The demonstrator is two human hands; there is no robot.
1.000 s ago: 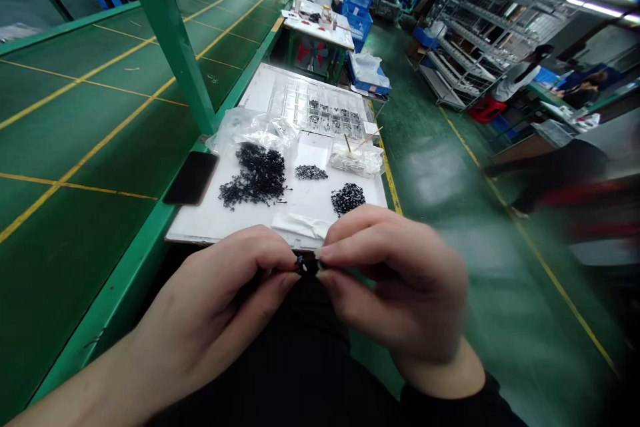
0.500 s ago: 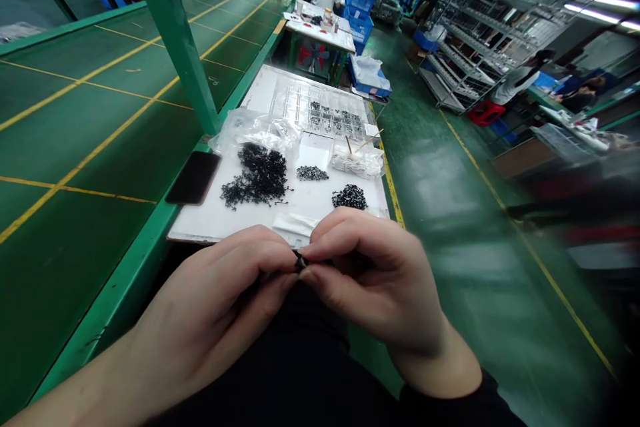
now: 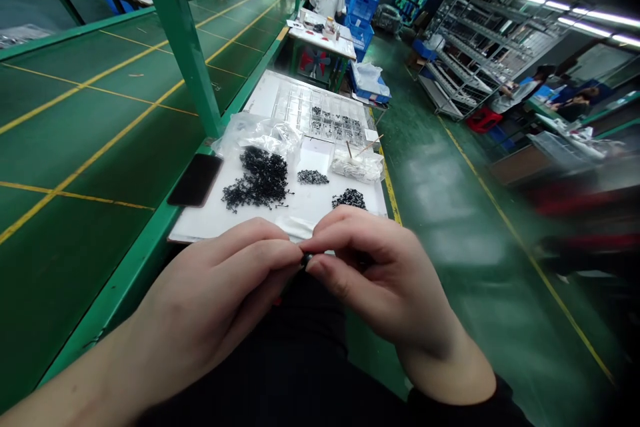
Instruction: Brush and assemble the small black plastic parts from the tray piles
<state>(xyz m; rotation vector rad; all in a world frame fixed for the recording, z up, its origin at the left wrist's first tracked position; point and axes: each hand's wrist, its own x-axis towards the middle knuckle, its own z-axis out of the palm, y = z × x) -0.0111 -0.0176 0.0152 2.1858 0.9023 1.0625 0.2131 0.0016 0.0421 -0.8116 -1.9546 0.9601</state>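
**A:** Area?
**B:** Green surface (image 3: 95, 100), yellow lines. White board (image 3: 215, 223) on it, at near edge.
**A:** Contents?
**B:** Far end: clear tray (image 3: 310, 110), compartments holding small dark pts. Phone (image 3: 195, 180) just L of board, on surface. Plastic bag (image 3: 255, 133) at L side, touching big black pile (image 3: 257, 180). Two lesser piles on board: mid pile (image 3: 313, 177), R pile (image 3: 349, 199), well apart from big one.
**A:** Hands?
**B:** Together, over near edge of board, not touching it. L hand (image 3: 215, 300) & R hand (image 3: 380, 273) pinch black pt (image 3: 304, 261) between fingertips, held in the air. Pt too small, type can't be confirmed.
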